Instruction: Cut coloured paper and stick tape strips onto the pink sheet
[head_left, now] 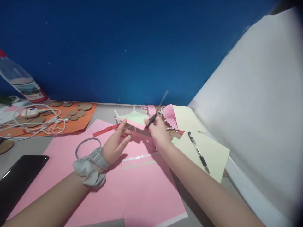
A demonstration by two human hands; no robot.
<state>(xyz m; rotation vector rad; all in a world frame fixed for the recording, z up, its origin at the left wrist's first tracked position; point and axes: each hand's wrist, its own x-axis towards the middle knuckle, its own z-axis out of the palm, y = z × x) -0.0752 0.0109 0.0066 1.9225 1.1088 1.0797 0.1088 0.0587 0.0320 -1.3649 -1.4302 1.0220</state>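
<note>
A light green and pink paper piece is raised above the desk between both hands. My left hand grips its left part with the fingertips, the thumb standing off below. In my right hand are black-handled scissors, their thin blurred blades pointing up and away from the paper. The right fingertips also meet the paper's right edge. Beneath the hands lie large pink sheets, and a red paper strip reaches out to the left of the paper piece.
Cream paper with a black pen lies right, near a pleated pink fan and paper scraps. Left are a phone, white cable, cardboard discs on orange paper and a bottle. A blue panel rises behind.
</note>
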